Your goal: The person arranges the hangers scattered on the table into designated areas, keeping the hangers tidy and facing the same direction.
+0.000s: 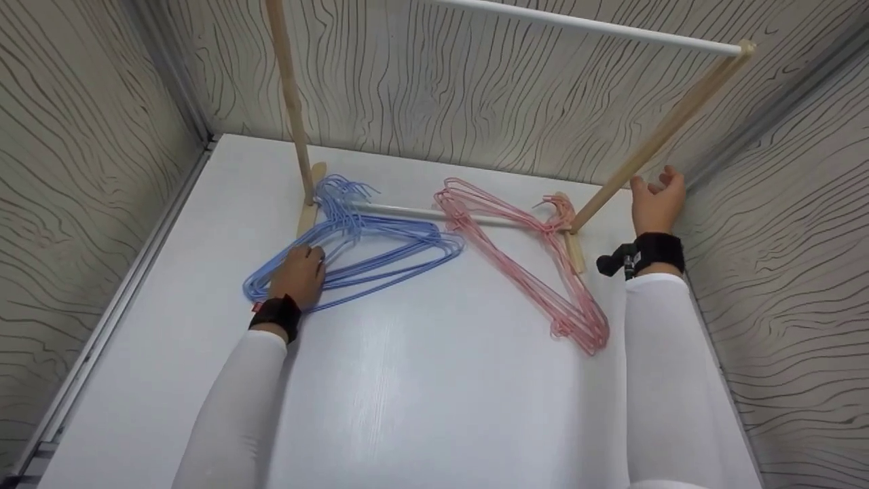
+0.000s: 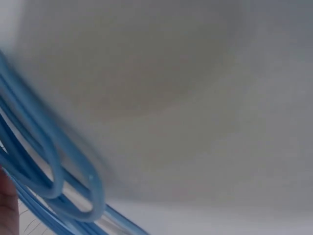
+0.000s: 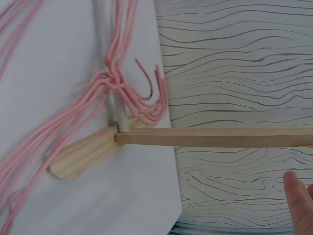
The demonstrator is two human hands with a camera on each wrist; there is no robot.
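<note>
Several blue wire hangers (image 1: 380,265) lie bunched on the left of the white table, their hooks crowded by the left post. My left hand (image 1: 297,275) is over their left part, fingers curled at the wires; the grip itself is partly hidden. In the left wrist view, one finger (image 2: 7,208) shows at the edge beside the blue wires. Several pink hangers (image 1: 523,272) lie together on the right, hooks near the right post. My right hand (image 1: 658,204), beyond the right post, holds nothing, with its fingers loosely bent; its fingertips show in the right wrist view.
A rack stands at the back, with wooden posts (image 1: 662,139), a white top bar (image 1: 597,27) and a lower white bar (image 1: 400,210) beneath the hangers. Wooden feet (image 3: 80,152) rest on the table (image 1: 421,401). Wood-grain panels (image 1: 421,88) enclose the back and sides.
</note>
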